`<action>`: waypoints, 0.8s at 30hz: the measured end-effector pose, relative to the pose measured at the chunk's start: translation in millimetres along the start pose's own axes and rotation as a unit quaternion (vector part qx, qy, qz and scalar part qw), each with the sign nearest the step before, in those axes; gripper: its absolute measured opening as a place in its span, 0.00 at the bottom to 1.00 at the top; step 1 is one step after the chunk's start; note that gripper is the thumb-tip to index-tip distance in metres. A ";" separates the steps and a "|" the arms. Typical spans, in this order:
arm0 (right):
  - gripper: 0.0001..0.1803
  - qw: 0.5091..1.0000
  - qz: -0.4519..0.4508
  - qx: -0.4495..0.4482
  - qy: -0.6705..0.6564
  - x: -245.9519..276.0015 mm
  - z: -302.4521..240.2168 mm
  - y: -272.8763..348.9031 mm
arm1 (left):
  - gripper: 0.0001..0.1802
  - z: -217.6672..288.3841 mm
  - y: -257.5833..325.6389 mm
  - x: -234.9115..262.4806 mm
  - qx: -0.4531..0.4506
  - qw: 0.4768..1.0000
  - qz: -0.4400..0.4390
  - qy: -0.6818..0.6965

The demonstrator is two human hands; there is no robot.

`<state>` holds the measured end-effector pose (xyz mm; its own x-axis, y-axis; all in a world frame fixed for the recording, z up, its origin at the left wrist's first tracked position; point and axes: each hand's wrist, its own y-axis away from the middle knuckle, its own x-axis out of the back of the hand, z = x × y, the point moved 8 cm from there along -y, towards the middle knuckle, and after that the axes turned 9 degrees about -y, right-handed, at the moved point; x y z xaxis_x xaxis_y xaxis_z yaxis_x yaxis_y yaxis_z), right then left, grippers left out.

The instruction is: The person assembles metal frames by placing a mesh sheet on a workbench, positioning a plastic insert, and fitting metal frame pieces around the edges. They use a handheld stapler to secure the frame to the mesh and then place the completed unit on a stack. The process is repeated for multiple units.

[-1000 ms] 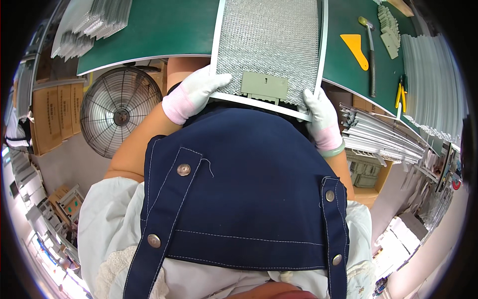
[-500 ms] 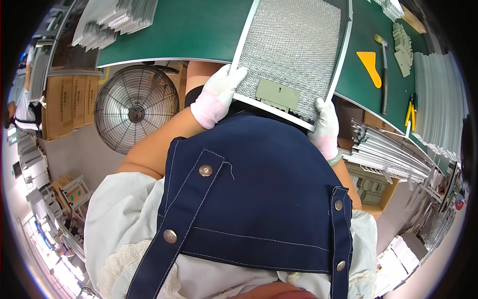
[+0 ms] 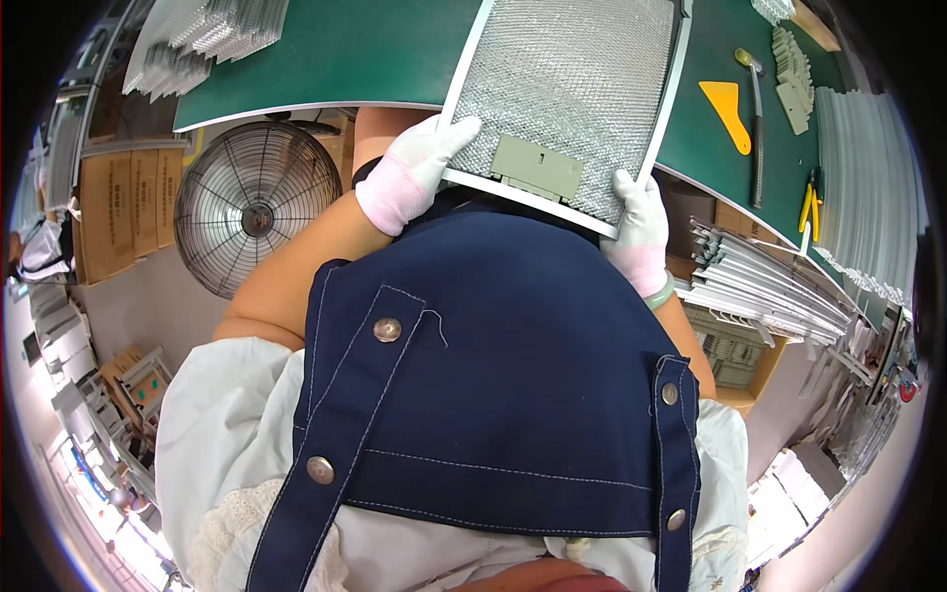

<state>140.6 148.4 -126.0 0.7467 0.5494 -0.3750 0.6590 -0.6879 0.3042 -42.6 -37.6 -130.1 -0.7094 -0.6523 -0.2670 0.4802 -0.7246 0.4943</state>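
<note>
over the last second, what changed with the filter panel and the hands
The mesh filter panel turned clockwise, its near edge now slanting down to the right. The left hand crept up onto its near-left corner. The right hand kept its grip at the near-right corner. Panel still lies on the green table.

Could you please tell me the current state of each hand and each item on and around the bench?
Left hand: gloved, gripping the filter's near left corner.
Right hand: gloved, gripping its near right corner.
Mesh filter panel: held flat over the green bench, its grey latch plate toward the person.
Yellow scraper: lying loose.
Hammer: lying flat.
Fan: on the floor; spinning cannot be told.
</note>
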 end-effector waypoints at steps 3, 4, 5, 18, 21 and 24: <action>0.10 0.996 0.009 -0.032 -0.083 -4.0 4.2 2.3 | 0.20 1.6 -1.7 -2.3 0.005 0.998 -0.011 0.059; 0.10 0.989 0.020 -0.058 -0.137 -8.0 6.1 4.2 | 0.20 1.5 -2.3 -1.6 0.011 0.999 -0.012 0.051; 0.10 0.989 0.011 -0.054 -0.136 -6.0 7.1 3.1 | 0.20 1.1 -2.6 -0.9 0.016 0.999 -0.013 0.044; 0.19 0.990 -0.018 -0.059 -0.125 5.4 10.1 -8.3 | 0.21 -4.5 0.4 -16.9 0.061 0.990 -0.129 -0.001; 0.21 0.974 -0.022 -0.117 -0.194 -7.2 7.9 -2.1 | 0.20 8.3 8.7 -17.3 -0.029 0.990 -0.101 -0.091; 0.22 0.971 -0.067 -0.139 -0.184 -9.7 7.6 -2.9 | 0.17 -2.4 11.1 -20.9 0.121 0.982 -0.051 0.135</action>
<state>130.8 141.5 -129.9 0.6037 0.3823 -0.6995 0.7848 -0.4391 0.4373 -21.2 -32.6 -121.0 -0.5691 -0.6373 -0.5195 0.2531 -0.7369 0.6268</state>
